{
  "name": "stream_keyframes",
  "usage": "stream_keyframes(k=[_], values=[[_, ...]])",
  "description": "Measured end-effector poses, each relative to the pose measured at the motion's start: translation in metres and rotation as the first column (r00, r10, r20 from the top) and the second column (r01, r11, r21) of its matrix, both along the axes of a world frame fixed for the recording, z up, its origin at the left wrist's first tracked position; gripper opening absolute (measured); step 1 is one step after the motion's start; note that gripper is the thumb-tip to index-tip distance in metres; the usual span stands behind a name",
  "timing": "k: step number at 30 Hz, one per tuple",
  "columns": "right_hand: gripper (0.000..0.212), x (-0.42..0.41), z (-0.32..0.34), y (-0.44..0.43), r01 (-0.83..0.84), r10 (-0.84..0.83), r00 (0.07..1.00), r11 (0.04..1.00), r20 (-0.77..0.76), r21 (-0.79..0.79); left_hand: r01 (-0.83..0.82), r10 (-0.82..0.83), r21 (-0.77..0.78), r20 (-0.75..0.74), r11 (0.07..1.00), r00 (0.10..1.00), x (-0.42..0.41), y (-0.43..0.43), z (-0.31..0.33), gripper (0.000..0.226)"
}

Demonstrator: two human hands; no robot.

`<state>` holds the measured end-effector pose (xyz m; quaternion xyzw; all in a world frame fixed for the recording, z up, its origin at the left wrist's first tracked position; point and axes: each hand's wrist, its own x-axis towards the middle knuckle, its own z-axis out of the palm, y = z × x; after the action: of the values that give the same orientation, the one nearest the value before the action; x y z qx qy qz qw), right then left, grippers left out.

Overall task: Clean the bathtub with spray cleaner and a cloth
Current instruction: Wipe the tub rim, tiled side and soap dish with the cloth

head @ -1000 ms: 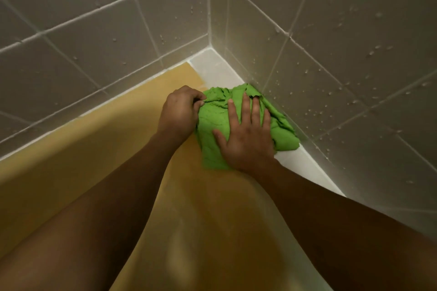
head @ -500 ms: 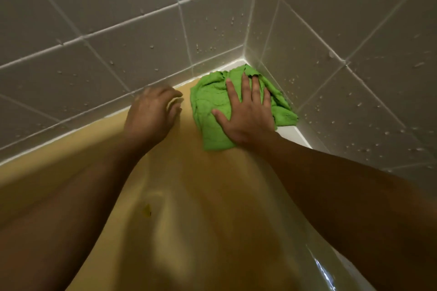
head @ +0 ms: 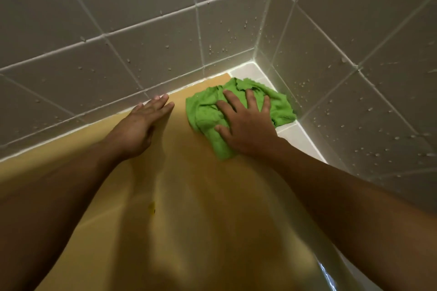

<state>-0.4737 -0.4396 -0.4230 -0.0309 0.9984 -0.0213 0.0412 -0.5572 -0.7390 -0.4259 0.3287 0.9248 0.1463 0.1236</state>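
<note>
Two bare hands work at the far corner of the bathtub [head: 194,196]. The right hand [head: 246,127] lies palm down on the green cloth [head: 203,112], fingers spread and only slightly bent, pressing the bunched fabric flat rather than grasping it. The cloth sits on the tub's yellow rim right at the corner, and its far edge spills over onto the white ledge [head: 296,136] that runs along the right-hand wall. The left hand [head: 143,124] is just beside the cloth, apart from it, released and holding nothing: it rests flat on the yellow rim with fingers straight and close together, the fingertips reaching the pale sealing line at the foot of the wall. Both forearms stretch in from the bottom of the view over the tub's glossy yellow slope, where a small dark speck [head: 152,208] shows. Grey tiled walls [head: 142,19] with pale grout meet behind the cloth, beaded with water droplets [head: 246,23].
</note>
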Motion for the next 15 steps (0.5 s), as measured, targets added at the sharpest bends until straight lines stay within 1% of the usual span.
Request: stream_keyframes(k=[3,5,7,10,15], values=[[0.057,0.009,0.009,-0.007,0.209,-0.206,0.974,0.978,-0.09,0.024,-0.006,0.006,-0.011,0.011,1.0,1.0,0.0,0.002,0.0,0.09],[0.06,0.009,0.007,-0.01,0.293,-0.293,0.953,0.956,-0.075,-0.007,0.002,-0.002,-0.024,0.02,1.0,1.0,-0.001,0.001,0.0,0.094],[0.069,0.007,-0.001,-0.012,0.321,-0.323,0.946,0.944,-0.019,-0.069,0.018,-0.018,-0.036,0.007,0.999,1.0,-0.002,-0.001,0.0,0.098],[0.077,-0.004,-0.01,-0.012,0.363,-0.365,0.931,0.927,-0.007,-0.094,0.063,-0.066,-0.073,-0.035,0.995,0.997,-0.004,-0.008,-0.001,0.1],[0.096,-0.053,-0.007,-0.024,0.437,-0.434,0.899,0.894,0.05,-0.097,0.217,-0.254,-0.201,-0.186,0.955,0.949,-0.011,-0.052,0.0,0.109]])
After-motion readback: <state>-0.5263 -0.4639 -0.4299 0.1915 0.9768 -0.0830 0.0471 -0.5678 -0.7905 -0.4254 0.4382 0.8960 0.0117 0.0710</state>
